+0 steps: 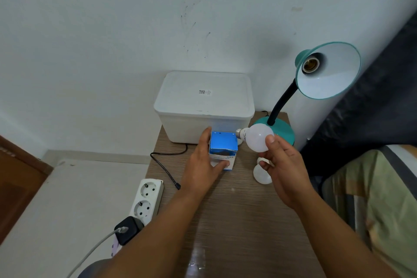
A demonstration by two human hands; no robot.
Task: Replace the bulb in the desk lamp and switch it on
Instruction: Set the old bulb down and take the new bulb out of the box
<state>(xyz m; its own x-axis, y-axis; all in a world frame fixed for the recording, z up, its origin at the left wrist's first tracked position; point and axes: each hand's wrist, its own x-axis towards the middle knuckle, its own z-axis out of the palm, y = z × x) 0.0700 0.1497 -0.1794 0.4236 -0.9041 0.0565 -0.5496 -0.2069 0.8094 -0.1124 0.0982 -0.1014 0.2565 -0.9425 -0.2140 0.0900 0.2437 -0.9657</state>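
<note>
At about eight o'clock from the table's middle, a white power strip [147, 198] lies at the table's left edge with a dark adapter [127, 229] plugged into its near end, and a loose black cable [168, 170] trails from under the white storage box [204, 106] at twelve o'clock. Just in front of that box, the left hand [200, 164] holds the blue bulb carton [223, 150], thumb and fingers curled round its sides. Right of it, at about one o'clock, the right hand [285, 169] holds the new bulb [257, 137] by its globe between thumb and fingertips, screw cap pointing left toward the carton. A second bulb [261, 173], likely the old one, lies on the wooden table [237, 214] just below that hand. Farther right, at two o'clock, the teal desk lamp [327, 70] stands with its shade tipped toward the viewer and its socket [310, 65] bare. To fit the bulb well, I judge the person should turn the cap toward the socket, line it up straight with the thread, and twist gently by the globe's base, steadying the shade with the freed left hand.
</note>
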